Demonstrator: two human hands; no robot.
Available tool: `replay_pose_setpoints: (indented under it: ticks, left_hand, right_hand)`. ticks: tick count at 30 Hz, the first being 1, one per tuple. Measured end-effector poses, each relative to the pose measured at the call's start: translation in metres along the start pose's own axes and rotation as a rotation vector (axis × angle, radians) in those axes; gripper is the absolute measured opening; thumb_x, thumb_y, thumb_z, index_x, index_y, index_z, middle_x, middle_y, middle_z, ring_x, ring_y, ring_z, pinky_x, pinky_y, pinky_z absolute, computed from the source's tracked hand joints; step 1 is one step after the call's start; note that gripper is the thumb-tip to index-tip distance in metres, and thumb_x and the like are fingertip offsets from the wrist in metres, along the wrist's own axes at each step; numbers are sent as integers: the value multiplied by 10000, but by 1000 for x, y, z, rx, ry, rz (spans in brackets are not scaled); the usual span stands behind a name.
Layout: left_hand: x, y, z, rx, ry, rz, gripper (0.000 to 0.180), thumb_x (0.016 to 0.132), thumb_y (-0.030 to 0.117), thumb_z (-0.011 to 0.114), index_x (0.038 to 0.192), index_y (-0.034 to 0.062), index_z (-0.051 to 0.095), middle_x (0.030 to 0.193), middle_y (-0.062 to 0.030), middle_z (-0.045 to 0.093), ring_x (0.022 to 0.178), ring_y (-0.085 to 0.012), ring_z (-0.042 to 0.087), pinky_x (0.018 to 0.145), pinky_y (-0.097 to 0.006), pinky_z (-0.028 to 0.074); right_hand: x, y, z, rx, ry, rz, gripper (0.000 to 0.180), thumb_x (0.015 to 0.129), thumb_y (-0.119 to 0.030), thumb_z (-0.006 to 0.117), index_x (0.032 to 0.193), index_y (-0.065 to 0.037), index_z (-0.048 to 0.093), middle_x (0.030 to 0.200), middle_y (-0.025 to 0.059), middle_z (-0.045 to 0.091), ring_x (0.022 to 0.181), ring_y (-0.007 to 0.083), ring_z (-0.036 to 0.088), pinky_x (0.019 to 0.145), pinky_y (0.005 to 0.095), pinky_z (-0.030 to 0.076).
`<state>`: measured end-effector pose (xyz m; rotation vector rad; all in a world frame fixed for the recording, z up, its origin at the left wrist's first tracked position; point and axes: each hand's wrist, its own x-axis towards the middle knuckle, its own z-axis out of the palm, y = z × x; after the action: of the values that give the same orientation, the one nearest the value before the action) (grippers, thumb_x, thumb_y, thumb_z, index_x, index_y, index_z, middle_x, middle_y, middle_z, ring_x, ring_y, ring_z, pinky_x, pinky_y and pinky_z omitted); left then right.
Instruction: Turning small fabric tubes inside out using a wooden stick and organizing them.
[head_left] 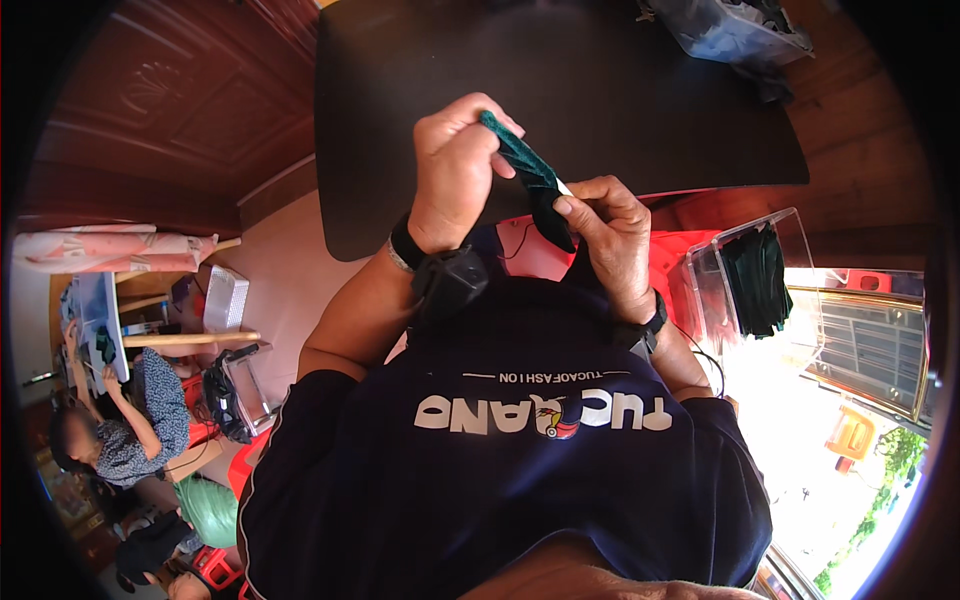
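Note:
A narrow piece of dark green velvety fabric [522, 155] stretches between my two hands above the near edge of the black table. My left hand [455, 170] is closed, its curled fingers gripping the upper end of the strip. Lower and to the right, my right hand [612, 225] pinches the other end between thumb and forefinger. A small white piece [564, 188] shows at that pinch; I cannot tell what it is. Below the pinch a darker fold of the fabric [551, 218] hangs down.
The black table [600, 100] lies in front of me. A clear plastic bin [735, 30] with dark scraps stands at its far right. Beside me on the right, a clear box [700, 265] holds dark green fabric pieces [757, 280]. Other people sit at the left, one [140, 430] at a low table.

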<state>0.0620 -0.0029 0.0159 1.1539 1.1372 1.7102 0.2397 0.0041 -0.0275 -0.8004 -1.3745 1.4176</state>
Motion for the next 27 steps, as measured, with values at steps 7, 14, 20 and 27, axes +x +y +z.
replay_pose_setpoints:
  ticks: [7, 14, 20, 27]
  left_hand:
    - [33, 4, -59, -180, 137, -78, 154, 759, 71, 437, 842, 23, 557, 769, -100, 584, 644, -214, 598, 505, -294, 471]
    - [53, 13, -67, -151, 56, -173, 191, 862, 153, 442, 955, 42, 567, 862, -74, 615, 813, -206, 630, 606, -347, 537]
    - [50, 13, -60, -203, 38, -186, 182, 877, 143, 434, 960, 50, 566, 860, -67, 618, 805, -201, 637, 609, -345, 537]
    - [40, 18, -55, -232, -49, -179, 171, 869, 145, 450, 949, 39, 557, 882, -71, 619, 810, -221, 643, 607, -332, 540]
  right_hand:
    - [13, -15, -41, -468, -159, 77, 89, 841, -81, 677, 849, 1, 642, 667, -1, 614, 644, 36, 567, 565, 194, 445]
    - [92, -29, -85, -1105, -25, -298, 135, 833, -204, 628, 862, -77, 663, 761, 76, 632, 703, 268, 628, 625, 338, 488]
    - [130, -4, -104, -1481, -32, -495, 162, 839, -207, 618, 947, -93, 659, 915, 88, 620, 886, 277, 604, 750, 389, 493]
    - [89, -24, -33, -666, -312, -409, 374, 813, -271, 694, 1108, -52, 626, 1066, 133, 622, 985, 272, 601, 853, 339, 477]
